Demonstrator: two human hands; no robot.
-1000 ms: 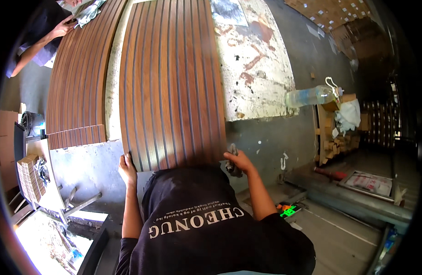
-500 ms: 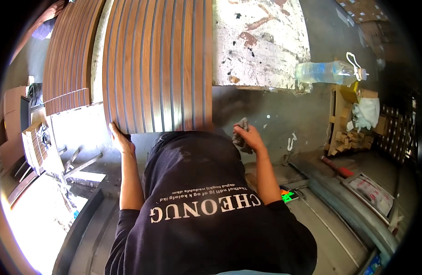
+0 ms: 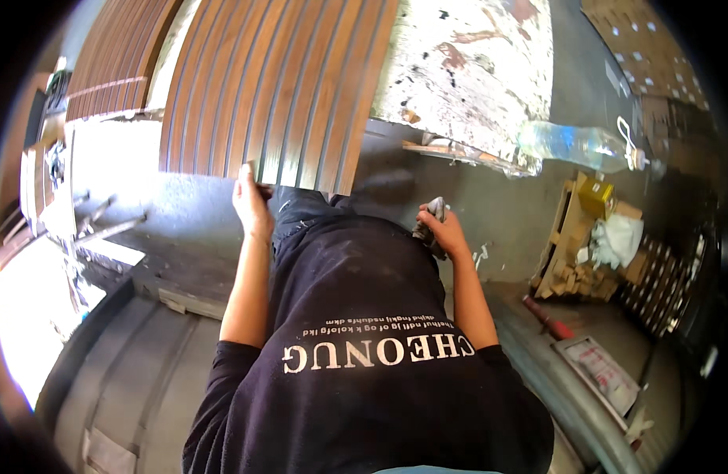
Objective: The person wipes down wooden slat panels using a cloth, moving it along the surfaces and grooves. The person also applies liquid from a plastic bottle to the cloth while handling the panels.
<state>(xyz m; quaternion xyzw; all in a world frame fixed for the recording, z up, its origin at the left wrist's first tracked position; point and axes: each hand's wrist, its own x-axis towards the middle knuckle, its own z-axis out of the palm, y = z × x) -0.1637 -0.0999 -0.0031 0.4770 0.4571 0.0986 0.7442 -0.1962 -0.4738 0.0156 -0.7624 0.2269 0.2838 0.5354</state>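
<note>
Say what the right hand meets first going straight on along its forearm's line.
Past the grey cloth it holds, the right hand would likely meet the near edge of the stained white work surface; height is unclear, so it might pass underneath.

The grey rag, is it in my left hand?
No, your right hand holds the grey rag, while your left hand grips the near edge of the grooved brown panel.

Free gap right of slatted panel, stained board and bottle beyond
</note>
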